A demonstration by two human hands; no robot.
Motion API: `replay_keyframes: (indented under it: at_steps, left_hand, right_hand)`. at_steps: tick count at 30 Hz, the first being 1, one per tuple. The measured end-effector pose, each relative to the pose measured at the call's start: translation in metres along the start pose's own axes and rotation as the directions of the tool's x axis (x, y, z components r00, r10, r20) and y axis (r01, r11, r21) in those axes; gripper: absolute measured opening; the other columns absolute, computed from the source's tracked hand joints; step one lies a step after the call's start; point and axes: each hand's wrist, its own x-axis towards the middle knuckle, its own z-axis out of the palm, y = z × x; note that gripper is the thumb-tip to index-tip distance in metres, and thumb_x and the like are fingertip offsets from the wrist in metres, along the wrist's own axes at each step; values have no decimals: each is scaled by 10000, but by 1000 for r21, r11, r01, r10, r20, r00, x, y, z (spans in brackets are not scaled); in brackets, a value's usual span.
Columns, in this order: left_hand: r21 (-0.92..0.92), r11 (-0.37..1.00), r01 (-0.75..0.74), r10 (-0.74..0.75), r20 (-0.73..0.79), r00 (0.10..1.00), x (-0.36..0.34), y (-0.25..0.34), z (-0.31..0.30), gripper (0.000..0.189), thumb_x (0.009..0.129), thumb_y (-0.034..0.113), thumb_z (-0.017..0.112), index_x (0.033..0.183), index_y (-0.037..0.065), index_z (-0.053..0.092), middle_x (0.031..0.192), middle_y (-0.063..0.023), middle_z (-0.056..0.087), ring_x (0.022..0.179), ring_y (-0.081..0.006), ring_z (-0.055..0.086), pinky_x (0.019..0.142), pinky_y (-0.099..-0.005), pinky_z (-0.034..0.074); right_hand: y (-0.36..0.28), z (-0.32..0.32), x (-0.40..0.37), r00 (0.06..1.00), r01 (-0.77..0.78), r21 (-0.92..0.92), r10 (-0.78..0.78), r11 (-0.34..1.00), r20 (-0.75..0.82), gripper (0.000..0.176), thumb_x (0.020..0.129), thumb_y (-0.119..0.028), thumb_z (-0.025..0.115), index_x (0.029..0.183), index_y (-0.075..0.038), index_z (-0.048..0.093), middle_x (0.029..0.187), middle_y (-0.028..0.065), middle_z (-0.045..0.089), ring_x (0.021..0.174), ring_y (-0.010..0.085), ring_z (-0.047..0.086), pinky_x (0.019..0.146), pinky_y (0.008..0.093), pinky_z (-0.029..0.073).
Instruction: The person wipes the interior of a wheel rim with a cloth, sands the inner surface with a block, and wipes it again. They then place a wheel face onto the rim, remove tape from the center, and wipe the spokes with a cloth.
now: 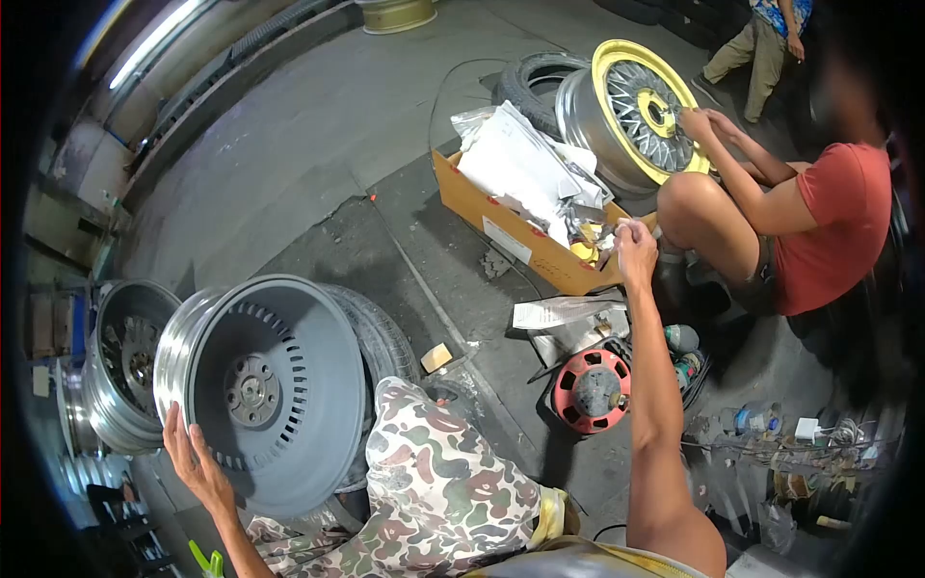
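While the left hand (198,460) lies spread flat against the lower edge of the grey-painted metal wheel rim (279,385), which stands upright, the right hand (633,249) reaches well away to the orange cardboard box (501,231), fingers bunched; whether they grip anything I cannot tell.

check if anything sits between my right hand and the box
Nothing visible does: the right hand is at the right end of the box, beside its papers. The left hand lies flat on the grey rim.
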Motion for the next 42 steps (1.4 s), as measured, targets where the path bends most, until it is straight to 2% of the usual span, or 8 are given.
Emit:
replay_keyframes:
  at_steps: [3,6,16,19,23,29,34,42]
  left_hand:
    - [-10,1000,14,-14,-5,1000,0,-1,1,362,1090,189,512,1331,-51,635,1422,-168,586,1322,-298,547,1120,-392,387]
    - [52,999,0,0,11,1000,2,0,0,356,1089,168,504,1333,-60,629,1428,-192,577,1336,-316,534,1121,-409,391]
    - [40,999,6,-6,17,1000,5,-3,-2,366,1088,199,519,1319,-58,638,1378,-170,613,1288,-294,571,1091,-389,417]
    - [24,1000,10,-11,27,1000,5,-5,-3,365,1085,198,523,1317,-59,639,1375,-174,615,1281,-300,576,1095,-394,414]
    - [39,999,-11,10,15,1000,5,0,-1,347,1080,181,529,1288,-67,653,1366,-186,622,1275,-301,579,1099,-394,408]
    - [13,1000,10,-10,-18,1000,5,3,-1,326,1067,156,548,1280,-63,660,1365,-188,625,1290,-307,572,1106,-407,404]
    - [-29,998,47,-47,-6,999,8,4,-3,331,1062,164,535,1272,-49,675,1350,-186,637,1301,-326,572,1136,-410,376]
    - [-160,985,68,-74,-29,997,30,-19,-18,284,1038,161,582,1186,-51,698,1278,-165,679,1217,-287,620,1074,-373,427]
  right_hand:
    - [3,-5,-46,894,443,-255,-404,860,193,247,978,-199,643,1129,-21,723,976,153,722,882,327,696,810,421,540]
    - [6,16,-108,858,508,-190,-473,840,200,244,982,-194,634,1137,-25,719,1022,181,691,937,404,655,841,477,516]
    - [-26,18,-120,924,368,-303,-312,879,219,304,982,-310,642,1039,-38,764,933,218,683,876,416,678,780,513,528]
    - [-18,19,-68,913,160,-378,9,912,407,521,1025,-487,525,933,-36,770,899,276,683,859,472,674,799,542,517]
    - [-2,69,14,642,112,-133,30,985,766,549,1013,-512,552,1158,-14,732,1080,172,744,842,299,733,755,442,543]
    - [-15,155,49,529,110,-601,466,791,710,623,946,-528,622,1100,66,726,1039,265,733,846,328,736,720,503,547]
    - [66,201,51,782,306,-518,100,798,616,555,862,-463,706,963,81,746,955,278,744,908,427,734,777,483,569]
    - [-140,141,9,752,546,-188,-380,816,538,554,680,-102,860,1200,-16,690,1123,179,661,992,316,682,852,408,565]
